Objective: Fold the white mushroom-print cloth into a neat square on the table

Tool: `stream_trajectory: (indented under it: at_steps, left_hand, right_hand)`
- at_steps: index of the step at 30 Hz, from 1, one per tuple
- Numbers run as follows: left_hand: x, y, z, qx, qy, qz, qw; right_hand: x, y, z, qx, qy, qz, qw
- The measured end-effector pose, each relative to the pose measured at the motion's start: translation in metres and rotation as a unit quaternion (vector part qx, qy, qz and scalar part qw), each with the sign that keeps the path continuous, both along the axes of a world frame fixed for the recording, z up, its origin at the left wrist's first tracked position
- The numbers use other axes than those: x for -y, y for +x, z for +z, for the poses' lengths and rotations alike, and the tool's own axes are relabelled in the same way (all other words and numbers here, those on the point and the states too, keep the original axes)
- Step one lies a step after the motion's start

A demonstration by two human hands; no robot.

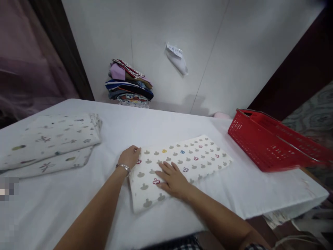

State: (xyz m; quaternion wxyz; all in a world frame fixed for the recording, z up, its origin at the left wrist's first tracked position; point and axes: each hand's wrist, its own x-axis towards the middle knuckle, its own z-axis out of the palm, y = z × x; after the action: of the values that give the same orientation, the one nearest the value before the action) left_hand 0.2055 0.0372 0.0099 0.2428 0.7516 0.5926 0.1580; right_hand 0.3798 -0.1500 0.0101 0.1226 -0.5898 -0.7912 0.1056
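Note:
A folded white cloth [177, 154] printed with grey mushrooms and a few red, yellow and blue ones lies on the white-covered table [166, 128]. My left hand [130, 156], with a bracelet at the wrist, is closed at the cloth's far left corner, its fingertips pinching the edge. Flat on the middle of the same cloth rests my right hand [174, 178], its fingers spread. To the left lies another folded white cloth [70, 135], with a sparse pattern of plants and small dark shapes; neither hand touches it.
A red plastic basket [270, 142] stands at the table's right side. Beyond the far edge, against the wall, rises a stack of folded clothes [130, 83]. A paper in a plastic sleeve [177, 59] hangs on the wall. A pink curtain [31, 59] is at left.

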Motion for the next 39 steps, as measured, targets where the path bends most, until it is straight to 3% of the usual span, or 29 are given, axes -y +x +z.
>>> stream_trajectory:
  at_steps: [4,9,18,23,25,27,31,35,39]
  left_hand:
    - [-0.002,-0.001,0.000,0.032,0.016,0.000,0.999]
    - [-0.002,-0.003,-0.003,-0.042,-0.005,-0.001,0.999]
    - [0.008,-0.001,0.005,-0.111,0.030,-0.008,0.993]
    - [0.007,-0.004,0.001,-0.124,0.073,-0.017,0.989]
    - [0.007,-0.005,0.000,-0.123,0.071,-0.019,0.990]
    - [0.007,-0.006,0.000,-0.129,0.071,-0.025,0.989]
    - [0.004,-0.006,-0.002,-0.139,0.063,-0.034,0.988]
    - [0.001,-0.007,-0.006,-0.135,0.059,-0.032,0.989]
    - [-0.001,-0.007,-0.007,-0.130,0.062,-0.042,0.989]
  right_hand:
    - [0.013,-0.006,-0.005,0.017,-0.015,0.006,1.000]
    - [0.020,-0.010,-0.006,0.031,-0.001,-0.001,1.000]
    - [0.033,-0.015,-0.008,0.025,0.004,-0.007,1.000]
    - [0.031,-0.010,0.006,-0.002,-0.034,0.000,0.999]
    - [0.029,0.003,0.015,-0.010,-0.045,-0.026,0.999]
    - [0.027,0.022,0.020,0.000,-0.040,-0.101,0.994]
    - [0.029,0.061,0.008,0.048,-0.072,-0.252,0.964]
    - [0.035,0.072,-0.005,0.041,-0.088,-0.256,0.962]
    - [0.030,0.080,0.003,0.011,-0.113,-0.258,0.959]
